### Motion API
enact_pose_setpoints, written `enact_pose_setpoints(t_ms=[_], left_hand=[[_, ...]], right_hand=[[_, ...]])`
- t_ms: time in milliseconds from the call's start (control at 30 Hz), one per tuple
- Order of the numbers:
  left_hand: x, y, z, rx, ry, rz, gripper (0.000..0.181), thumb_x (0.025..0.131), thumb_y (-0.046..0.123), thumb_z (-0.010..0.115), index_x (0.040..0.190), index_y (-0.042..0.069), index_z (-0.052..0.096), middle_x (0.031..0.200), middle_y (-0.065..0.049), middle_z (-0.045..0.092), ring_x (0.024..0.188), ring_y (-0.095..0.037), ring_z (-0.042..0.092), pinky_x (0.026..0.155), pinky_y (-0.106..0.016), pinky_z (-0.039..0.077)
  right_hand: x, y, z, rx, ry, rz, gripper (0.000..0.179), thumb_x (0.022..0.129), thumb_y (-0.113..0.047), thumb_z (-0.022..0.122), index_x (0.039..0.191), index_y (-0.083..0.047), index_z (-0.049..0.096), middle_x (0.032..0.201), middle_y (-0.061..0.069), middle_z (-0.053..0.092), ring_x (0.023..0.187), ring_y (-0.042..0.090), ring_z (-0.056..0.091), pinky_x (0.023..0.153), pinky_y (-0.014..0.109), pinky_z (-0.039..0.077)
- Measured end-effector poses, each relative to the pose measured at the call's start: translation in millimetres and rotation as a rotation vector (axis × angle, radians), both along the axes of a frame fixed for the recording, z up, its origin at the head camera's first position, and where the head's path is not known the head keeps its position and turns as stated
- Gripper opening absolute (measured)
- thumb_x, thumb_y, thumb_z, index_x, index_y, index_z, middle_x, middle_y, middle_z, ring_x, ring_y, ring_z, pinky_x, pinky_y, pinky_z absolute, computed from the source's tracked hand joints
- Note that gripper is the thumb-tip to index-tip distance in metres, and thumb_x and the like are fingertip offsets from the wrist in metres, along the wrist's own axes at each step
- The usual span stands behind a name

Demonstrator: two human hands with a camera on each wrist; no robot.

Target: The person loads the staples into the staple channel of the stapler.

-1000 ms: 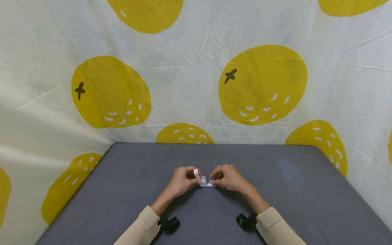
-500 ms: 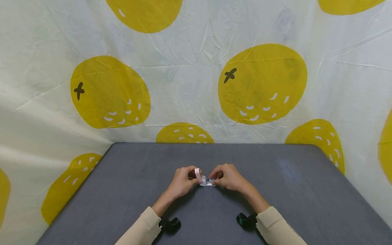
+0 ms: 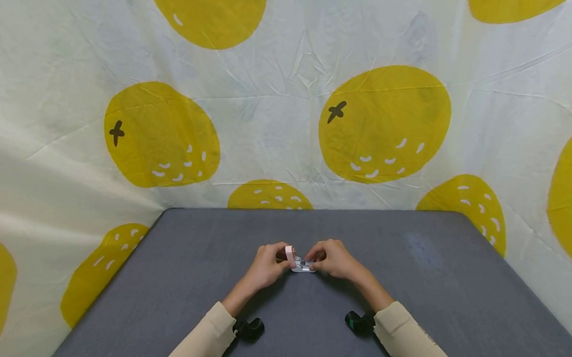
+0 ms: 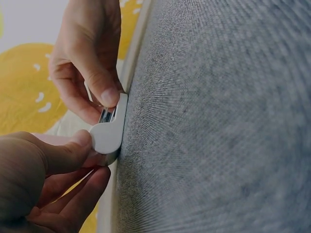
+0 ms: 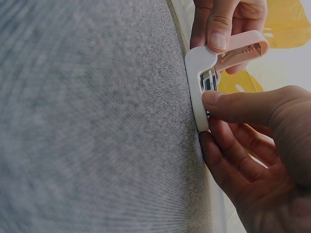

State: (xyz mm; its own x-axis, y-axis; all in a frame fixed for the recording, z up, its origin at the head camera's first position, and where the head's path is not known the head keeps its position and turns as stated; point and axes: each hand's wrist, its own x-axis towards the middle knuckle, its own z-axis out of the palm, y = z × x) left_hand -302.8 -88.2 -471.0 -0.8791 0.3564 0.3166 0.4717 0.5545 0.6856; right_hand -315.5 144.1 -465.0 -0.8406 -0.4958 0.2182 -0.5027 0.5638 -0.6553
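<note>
A small stapler (image 5: 200, 60) with a white body stands on the grey tabletop, its pink lid (image 5: 249, 38) swung up and back. The metal staple channel (image 5: 209, 80) is exposed in the right wrist view. My left hand (image 3: 263, 266) grips the rounded hinge end between thumb and fingers, beside the raised lid. At the opposite end my right hand (image 3: 337, 259) pinches the stapler, its thumb over the channel and fingers against the far side. In the left wrist view the white side of the body (image 4: 108, 138) shows between both hands. Whether staples lie under the right thumb is hidden.
The grey table (image 3: 294, 329) spreads around the hands. A white cloth with yellow fruit shapes (image 3: 385, 123) hangs behind its far edge. Black wrist devices (image 3: 250, 329) sit below both cuffs.
The raised pink lid has shifted very slightly to the right with the left fingers. Both hands otherwise keep their hold and place on the stapler.
</note>
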Motion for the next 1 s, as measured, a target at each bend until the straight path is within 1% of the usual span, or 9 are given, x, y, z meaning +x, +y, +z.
enact_pose_setpoints(t_ms=[200, 333, 633, 833, 1000], left_hand=[[-0.1, 0.3, 0.9, -0.035, 0.013, -0.003, 0.019, 0.088, 0.011, 0.081, 0.106, 0.010, 0.075, 0.095, -0.003, 0.079, 0.089, -0.015, 0.076, 0.079, -0.032, 0.060], [-0.4, 0.4, 1.9, -0.061, 0.010, -0.002, 0.019, 0.087, 0.011, 0.081, 0.105, 0.011, 0.075, 0.094, -0.001, 0.079, 0.088, -0.013, 0.075, 0.078, -0.030, 0.059], [-0.1, 1.5, 3.1, -0.092, 0.009, -0.024, 0.014, 0.091, 0.012, 0.078, 0.104, 0.011, 0.073, 0.095, -0.001, 0.078, 0.085, -0.010, 0.072, 0.076, -0.028, 0.057], [0.3, 2.0, 4.3, -0.108, 0.020, -0.028, 0.012, 0.092, 0.012, 0.078, 0.102, 0.010, 0.073, 0.093, -0.001, 0.077, 0.083, -0.009, 0.070, 0.075, -0.027, 0.056], [0.6, 2.8, 5.0, -0.122, 0.043, -0.028, 0.011, 0.091, 0.011, 0.079, 0.100, 0.011, 0.073, 0.092, 0.000, 0.078, 0.084, -0.009, 0.071, 0.074, -0.026, 0.056]], right_hand=[[0.2, -0.5, 1.4, 0.008, -0.016, -0.011, 0.016, 0.081, -0.005, 0.085, 0.095, -0.010, 0.082, 0.085, 0.002, 0.076, 0.064, 0.002, 0.060, 0.056, 0.022, 0.048], [0.7, -0.2, 1.2, 0.011, -0.003, -0.001, 0.016, 0.081, -0.004, 0.084, 0.095, -0.009, 0.082, 0.084, 0.003, 0.075, 0.063, 0.002, 0.059, 0.056, 0.023, 0.049], [0.9, -0.5, 1.0, 0.009, -0.012, -0.003, 0.015, 0.082, -0.005, 0.084, 0.097, -0.009, 0.081, 0.085, 0.003, 0.075, 0.063, 0.004, 0.059, 0.056, 0.023, 0.049], [0.9, -0.7, 1.2, 0.009, -0.010, -0.004, 0.015, 0.082, -0.006, 0.084, 0.097, -0.009, 0.081, 0.085, 0.002, 0.075, 0.063, 0.003, 0.059, 0.056, 0.023, 0.049], [1.5, -0.1, 0.7, 0.004, -0.015, -0.004, 0.015, 0.082, -0.005, 0.083, 0.097, -0.009, 0.082, 0.085, 0.002, 0.075, 0.062, 0.003, 0.058, 0.056, 0.023, 0.048]])
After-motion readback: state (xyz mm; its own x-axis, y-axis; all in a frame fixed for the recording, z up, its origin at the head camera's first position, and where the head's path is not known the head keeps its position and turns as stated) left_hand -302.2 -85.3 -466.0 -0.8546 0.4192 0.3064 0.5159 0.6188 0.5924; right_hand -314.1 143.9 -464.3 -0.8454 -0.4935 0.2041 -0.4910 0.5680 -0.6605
